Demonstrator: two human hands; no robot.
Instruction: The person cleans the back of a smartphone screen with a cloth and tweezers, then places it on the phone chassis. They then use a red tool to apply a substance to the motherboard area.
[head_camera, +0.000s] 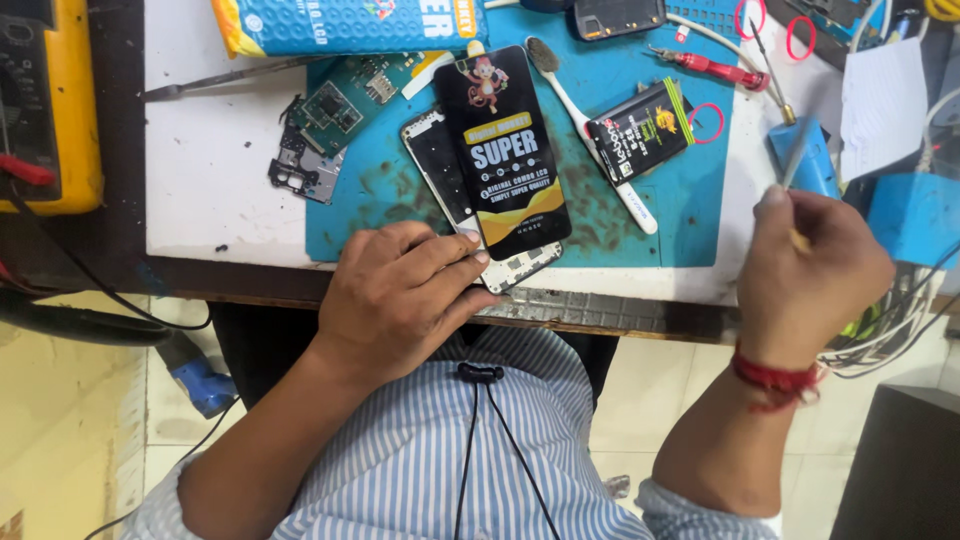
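My left hand (400, 295) rests on the near end of a phone frame (438, 165) that lies on the blue work mat (660, 225). A black replacement screen with a printed protective film (500, 150) lies on top of the frame. Out past the table's right edge, my right hand (810, 270) pinches a thin metal tool (795, 160) whose tip points up. A red thread is tied round that wrist.
A green circuit board (340, 105) and a dark metal bracket (300, 170) lie at the mat's left. A white brush (590, 130), a black battery (640, 130), a red screwdriver (715, 70), a blue padded package (350, 22), a yellow meter (60, 100) and blue boxes (915, 215) surround it.
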